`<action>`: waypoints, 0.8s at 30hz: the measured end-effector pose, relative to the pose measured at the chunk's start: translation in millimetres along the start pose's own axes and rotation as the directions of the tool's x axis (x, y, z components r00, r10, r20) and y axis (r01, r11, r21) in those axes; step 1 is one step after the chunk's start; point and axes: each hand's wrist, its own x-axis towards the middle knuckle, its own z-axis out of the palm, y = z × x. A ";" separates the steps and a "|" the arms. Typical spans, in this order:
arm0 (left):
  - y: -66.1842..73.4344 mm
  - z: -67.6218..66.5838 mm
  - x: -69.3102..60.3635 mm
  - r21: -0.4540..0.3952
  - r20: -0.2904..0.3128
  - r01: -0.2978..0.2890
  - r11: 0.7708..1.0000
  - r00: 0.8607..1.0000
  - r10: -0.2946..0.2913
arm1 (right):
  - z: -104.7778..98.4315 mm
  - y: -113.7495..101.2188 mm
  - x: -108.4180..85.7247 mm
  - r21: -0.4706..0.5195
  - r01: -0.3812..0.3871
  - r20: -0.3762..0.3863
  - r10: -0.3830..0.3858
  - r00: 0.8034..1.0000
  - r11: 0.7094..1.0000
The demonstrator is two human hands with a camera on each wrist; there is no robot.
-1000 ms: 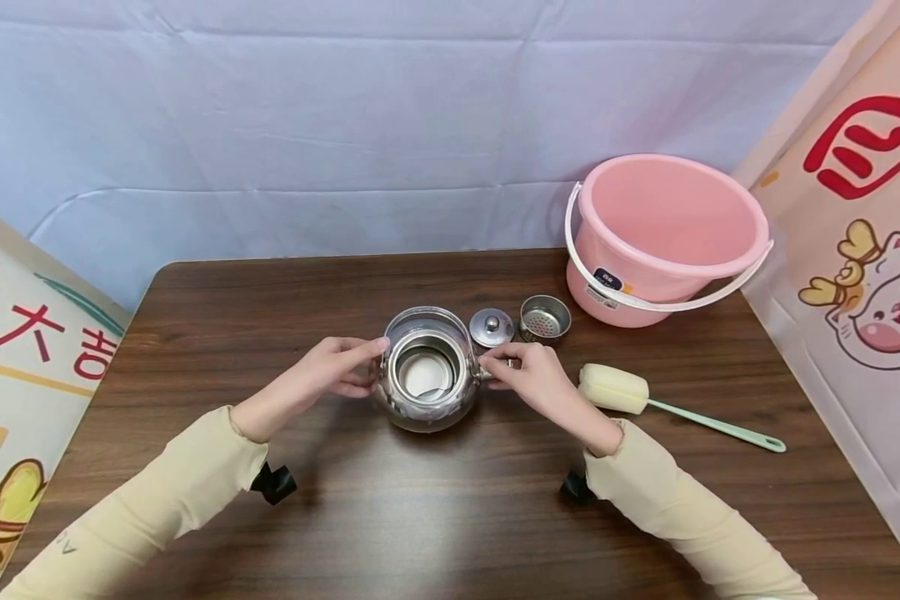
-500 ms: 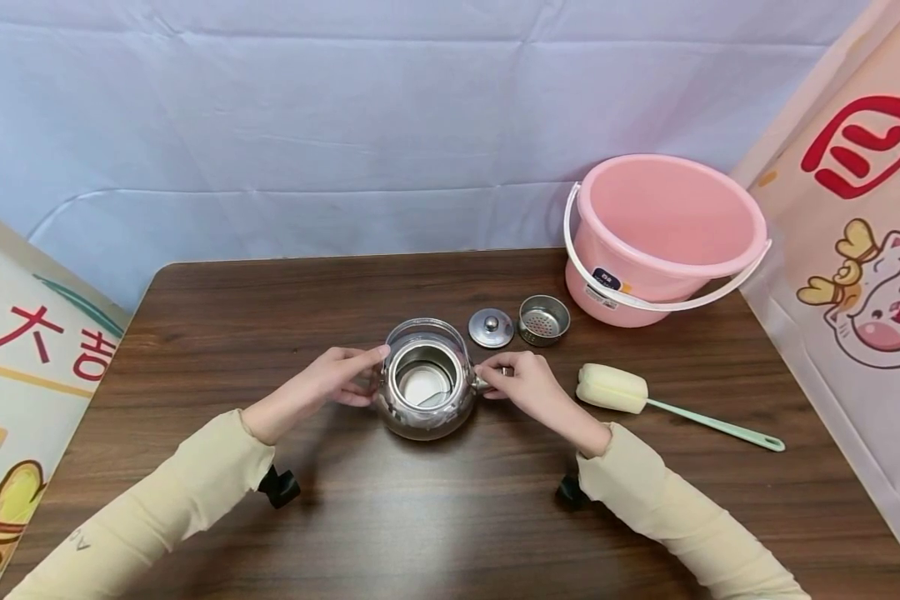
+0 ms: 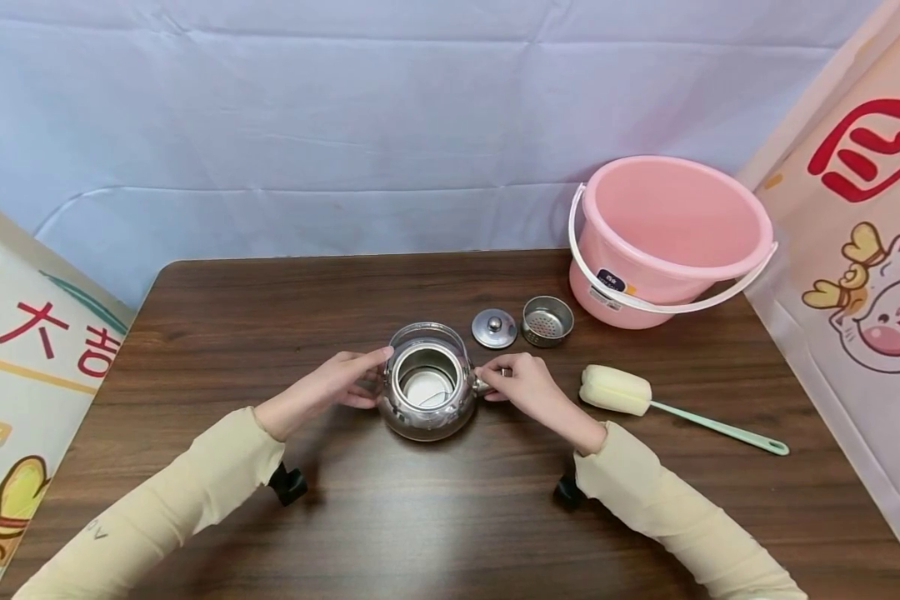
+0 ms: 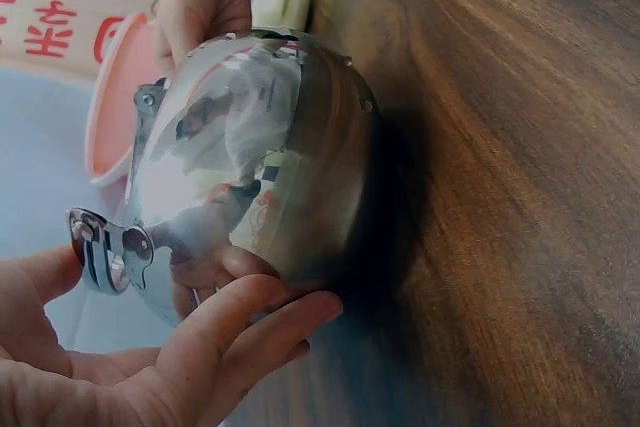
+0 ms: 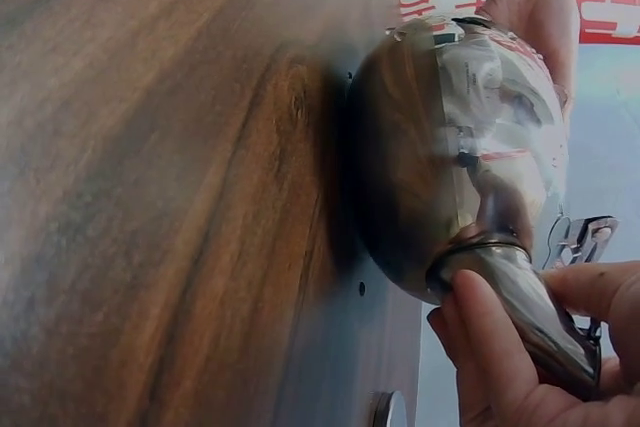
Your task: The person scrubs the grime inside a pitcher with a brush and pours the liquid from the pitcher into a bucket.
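A shiny steel teapot [image 3: 427,421] stands upright on the table with its lid off and its round mouth facing up. Its loop handle [image 3: 429,327] shows at the far side of the mouth. My left hand [image 3: 339,382] holds the left side: the thumb touches the handle's hinge, and the fingers lie along the lower body in the left wrist view. On the right, my right hand [image 3: 528,387] pinches the short spout [image 5: 525,312] between thumb and fingers. Just behind it lie the steel lid [image 3: 493,328] and a perforated steel strainer [image 3: 547,322].
A pink bucket [image 3: 667,225] with a white handle stands at the back right. In front of it, a sponge brush [image 3: 615,389] with a green handle lies on the dark wooden table [image 3: 420,533]. A pale cloth [image 3: 345,125] hangs behind.
Both hands have brought the teapot slightly toward me and lower, so it looks smaller. More of the lid is uncovered. The grips look the same.
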 end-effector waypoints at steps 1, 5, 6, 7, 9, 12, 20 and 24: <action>-0.4 0.2 0.9 0.001 0.000 0.002 1.000 1.000 -0.002 | 0.0 -0.5 0.1 0.000 -0.005 0.001 0.005 1.000 1.000; -1.7 0.7 4.4 0.011 0.001 0.016 1.000 1.000 -0.016 | -0.8 -1.5 0.7 -0.033 -0.021 0.003 0.021 1.000 0.999; -2.1 0.7 5.3 0.017 0.000 0.018 1.000 1.000 -0.018 | -1.3 -1.9 0.7 -0.047 -0.023 0.004 0.023 1.000 0.999; -2.7 0.8 6.3 0.024 -0.004 0.021 0.999 1.000 -0.021 | -1.6 -2.7 0.7 -0.060 -0.028 0.005 0.028 1.000 0.998; -3.6 0.9 7.6 0.036 -0.010 0.024 0.999 1.000 -0.024 | -2.5 -3.5 1.2 -0.077 -0.034 0.009 0.035 0.999 0.996; -4.4 1.3 8.4 0.046 -0.016 0.024 0.999 1.000 -0.023 | -3.6 -4.0 2.2 -0.071 -0.043 0.026 0.045 0.999 0.997; -4.3 -0.2 6.4 0.028 0.010 0.023 0.999 1.000 -0.023 | -9.9 -7.6 3.3 -0.064 -0.059 0.092 0.065 0.994 0.996; -6.6 -4.0 8.0 0.056 0.004 0.019 0.998 1.000 -0.020 | -20.9 -12.5 1.8 -0.241 0.038 0.110 -0.012 0.994 0.970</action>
